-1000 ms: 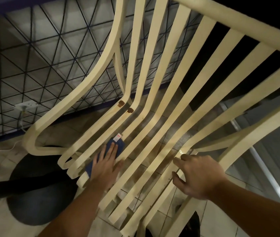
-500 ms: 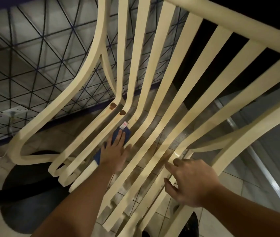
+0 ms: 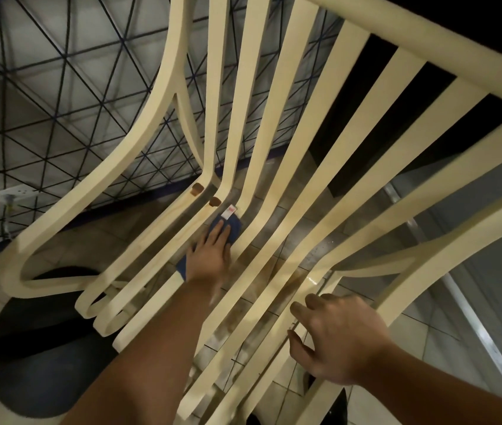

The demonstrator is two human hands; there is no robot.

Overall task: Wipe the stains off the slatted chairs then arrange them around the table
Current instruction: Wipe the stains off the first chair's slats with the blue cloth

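- Head view: slatted chair [image 3: 412,41] fills the frame. Seat slats run near-left to far-right, then bend up into the back.
- Right hand [image 3: 341,335] is low right, fingers curled round a right-side seat slat, bracing the chair.
- Left hand [image 3: 210,256] is further in, fingers straight, pressing the blue cloth [image 3: 233,231] flat on a left slat.
- Two brown marks [image 3: 197,188] sit just beyond the cloth, up-slat. Left hand is nearer, so the next stroke is likely a push forward.

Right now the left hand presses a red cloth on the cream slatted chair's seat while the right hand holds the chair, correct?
No: the head view shows a blue cloth, not red. The left hand presses it on the seat of the cream slatted chair while the right hand holds the chair.
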